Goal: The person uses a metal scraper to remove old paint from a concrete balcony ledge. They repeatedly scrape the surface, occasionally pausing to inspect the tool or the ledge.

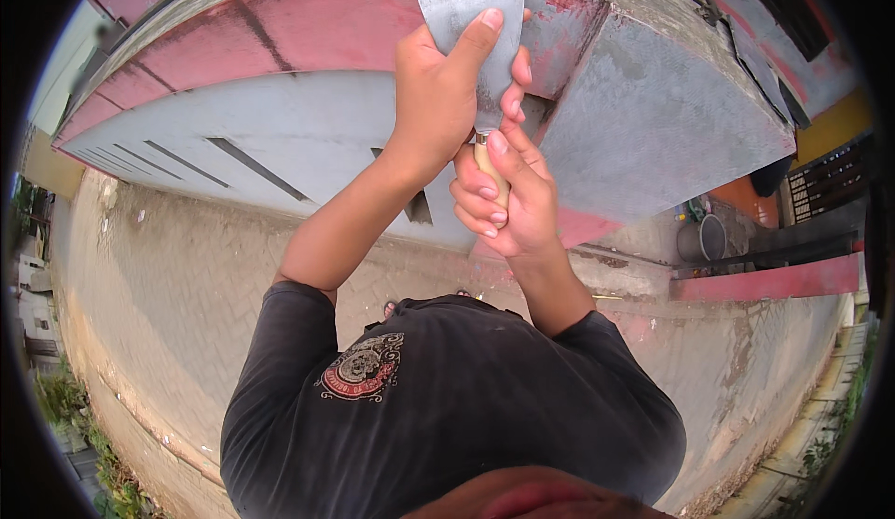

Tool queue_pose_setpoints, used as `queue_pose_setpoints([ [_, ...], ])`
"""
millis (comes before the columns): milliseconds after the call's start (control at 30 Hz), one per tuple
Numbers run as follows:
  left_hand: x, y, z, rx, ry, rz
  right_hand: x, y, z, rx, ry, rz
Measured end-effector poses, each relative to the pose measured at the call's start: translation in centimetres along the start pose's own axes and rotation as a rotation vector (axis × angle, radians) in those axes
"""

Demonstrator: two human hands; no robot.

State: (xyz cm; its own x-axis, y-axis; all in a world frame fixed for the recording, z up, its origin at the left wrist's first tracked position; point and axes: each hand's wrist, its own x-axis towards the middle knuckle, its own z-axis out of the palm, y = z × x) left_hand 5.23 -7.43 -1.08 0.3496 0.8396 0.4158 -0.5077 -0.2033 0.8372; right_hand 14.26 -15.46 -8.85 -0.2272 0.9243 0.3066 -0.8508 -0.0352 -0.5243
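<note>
Both of my hands are on one putty knife point(466, 6), held up before the wall with its wide metal blade pointing away from me. My left hand point(443, 90) pinches the blade, its thumb flat on the near face and its fingertips showing past the right edge. Around the pale handle, my right hand point(513, 188) is wrapped, the thumb lying near the metal collar. Behind the blade, red paint on the wall's upper band point(345, 20) is flaking, with grey patches showing near the blade's tip.
The low wall has a light grey lower face point(308, 114) with slanted slots. To the right stands a bare grey panel point(653, 100). A grey bucket point(704, 238) sits farther right, near a red ledge point(774, 279). Paving point(186, 267) stretches around my feet.
</note>
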Motion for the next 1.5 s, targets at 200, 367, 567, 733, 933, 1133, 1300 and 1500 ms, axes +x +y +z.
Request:
queue_pose_setpoints([
  [200,-0.4,0.5,0.2,0.007,0.04,-0.027,-0.2,0.0,0.6,0.024,0.021,0.029],
  [367,-0.4,0.5,0.2,0.032,0.039,-0.018,0.0,0.0,0.6,0.03,0.02,0.04],
  [567,0.2,0.8,0.3,0.02,0.047,0.022,0.7,-0.5,0.9,0.06,-0.02,0.04],
  [733,-0.1,0.7,0.3,0.045,0.065,-0.073,0.3,-0.4,0.9,0.066,-0.093,0.012],
  [933,-0.4,0.5,0.0,0.029,0.043,-0.045,0.2,0.2,0.2,0.032,-0.058,0.032],
  [1133,-0.2,0.4,-0.1,0.037,0.042,-0.034,0.3,0.3,0.3,0.061,0.02,0.039],
  [1300,0.4,0.5,0.2,0.009,0.03,0.002,0.7,-0.2,0.8,0.061,-0.026,0.019],
  [1500,0.0,0.6,0.4,0.035,0.04,-0.011,0.4,-0.5,0.8,-0.008,-0.002,0.056],
])
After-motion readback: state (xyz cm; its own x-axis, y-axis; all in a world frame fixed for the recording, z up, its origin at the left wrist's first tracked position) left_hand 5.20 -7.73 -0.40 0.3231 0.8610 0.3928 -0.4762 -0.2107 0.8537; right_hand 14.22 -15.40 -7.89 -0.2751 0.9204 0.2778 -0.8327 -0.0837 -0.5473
